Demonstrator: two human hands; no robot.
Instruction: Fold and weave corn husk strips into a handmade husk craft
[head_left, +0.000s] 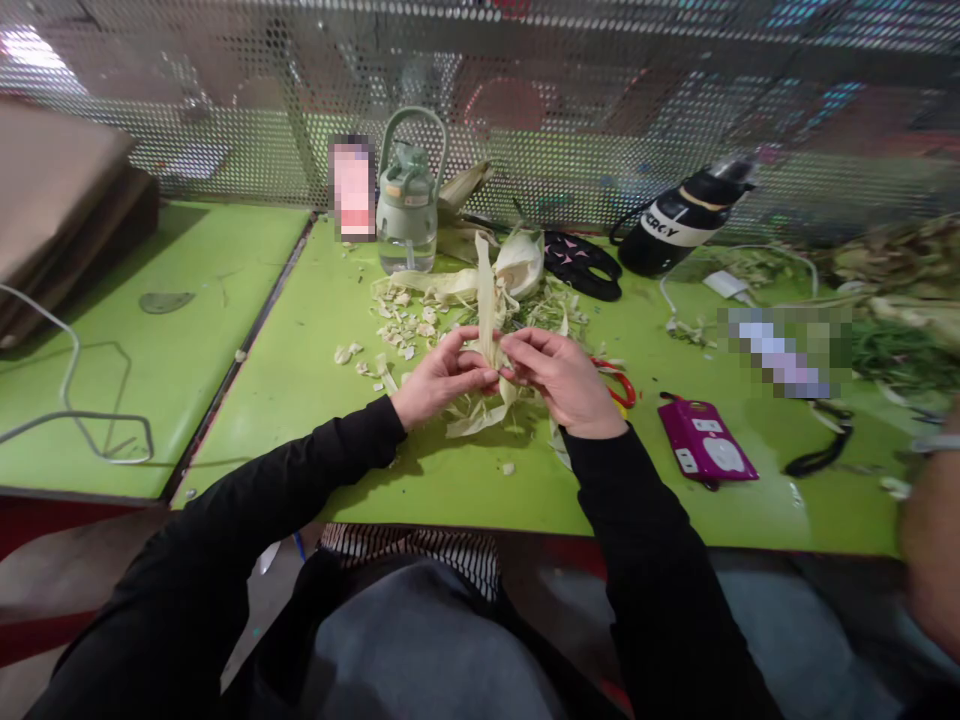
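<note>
A pale strip that looks like corn husk [486, 290] stands upright between my hands, over the middle of the green table. My left hand [444, 378] pinches its lower part between thumb and fingers. My right hand [564, 378] is closed at the same spot from the other side, fingertips pressed together on the husk. Loose husk pieces [480, 418] lie under my hands. Just behind are a rounded husk bundle [521, 262] and many small cut scraps [409, 325]. A red handle [621, 382], seemingly of scissors, shows partly beside my right hand.
A green water bottle [407, 215] and a phone with blurred screen [352, 190] stand at the back. A black bottle [679, 222] leans against the perforated metal panel [525, 110]. To the right lie a purple case [706, 440], cables and greenery [900, 350]. Another person's arm [934, 540] is at far right.
</note>
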